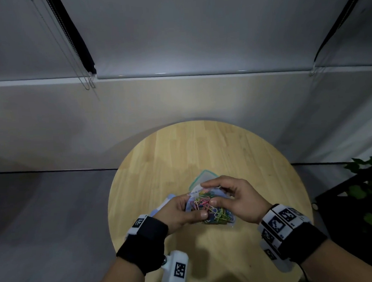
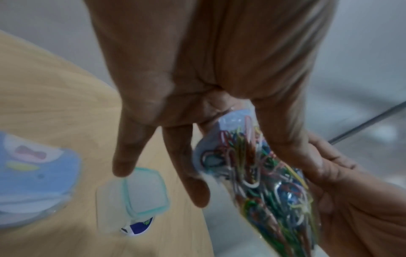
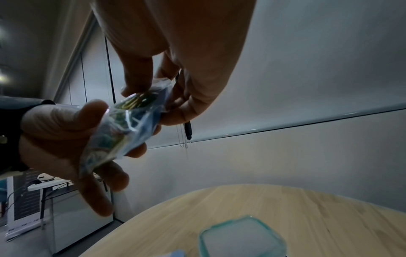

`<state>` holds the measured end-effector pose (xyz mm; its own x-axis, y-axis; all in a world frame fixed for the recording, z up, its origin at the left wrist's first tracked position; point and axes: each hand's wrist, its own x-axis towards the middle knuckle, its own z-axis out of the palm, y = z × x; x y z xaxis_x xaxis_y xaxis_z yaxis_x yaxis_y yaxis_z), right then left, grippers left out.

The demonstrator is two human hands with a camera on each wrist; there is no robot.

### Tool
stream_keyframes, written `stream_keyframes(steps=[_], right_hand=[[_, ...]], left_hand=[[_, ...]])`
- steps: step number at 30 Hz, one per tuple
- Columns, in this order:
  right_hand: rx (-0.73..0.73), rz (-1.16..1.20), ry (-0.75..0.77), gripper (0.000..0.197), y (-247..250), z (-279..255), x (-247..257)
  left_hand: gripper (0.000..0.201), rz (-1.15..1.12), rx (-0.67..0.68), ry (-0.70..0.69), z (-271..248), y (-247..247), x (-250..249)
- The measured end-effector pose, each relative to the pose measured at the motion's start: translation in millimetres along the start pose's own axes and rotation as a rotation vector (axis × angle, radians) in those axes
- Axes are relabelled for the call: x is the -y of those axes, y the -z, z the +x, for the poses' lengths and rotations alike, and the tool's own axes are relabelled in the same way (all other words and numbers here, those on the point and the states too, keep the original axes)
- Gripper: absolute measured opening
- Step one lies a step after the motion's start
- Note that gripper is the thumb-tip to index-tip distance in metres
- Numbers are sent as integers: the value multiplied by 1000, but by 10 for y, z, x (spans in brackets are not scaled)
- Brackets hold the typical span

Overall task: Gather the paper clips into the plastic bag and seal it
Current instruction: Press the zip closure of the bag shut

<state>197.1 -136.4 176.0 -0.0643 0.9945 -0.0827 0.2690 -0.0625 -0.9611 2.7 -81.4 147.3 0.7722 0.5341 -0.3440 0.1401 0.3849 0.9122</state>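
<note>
Low in the middle of the head view, just above the round wooden table (image 1: 202, 148), both hands hold one clear plastic bag (image 1: 208, 208) full of coloured paper clips (image 1: 205, 206). The left hand (image 1: 180, 212) grips the bag's lower body, thumb on the near face and fingers curled behind it, while the right hand (image 1: 235, 200) pinches the upper edge between thumb and curled fingers. The bag is lifted clear of the tabletop, and the clips look gathered inside; no loose ones show on the wood, though the hands hide part of it. Judging by the grip, the sealing step is in hand. To do it well, the left hand should keep the clips settled toward the bottom so none sits in the closure, and the right should press the strip from one end across to the other, squeezing air out on the way; whether any of the strip is already shut cannot be told, as the wrist views are blurred. Counted: one bag, too many clips to number, two hands. Further out, one small clear box with a teal rim (image 2: 140, 193) lies just beyond the hands, one pale blue printed pouch (image 2: 33, 175) sits at left, and a leafy plant (image 1: 368, 187) stands at the right edge.
</note>
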Motion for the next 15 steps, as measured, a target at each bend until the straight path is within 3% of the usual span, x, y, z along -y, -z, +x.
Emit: stream_keyframes(steps=[5,12,15], right_hand=[[103,-59,16,40,39,24,-9],[166,-142,-9,11,71,64,2],[188,-131,8,12,48,59,20]], left_hand=[[29,38,-66,29,-14,-22,-17],[38,-85,-116,-24,20,-123,79],[42,-92,-139,-37,32,-156,51]])
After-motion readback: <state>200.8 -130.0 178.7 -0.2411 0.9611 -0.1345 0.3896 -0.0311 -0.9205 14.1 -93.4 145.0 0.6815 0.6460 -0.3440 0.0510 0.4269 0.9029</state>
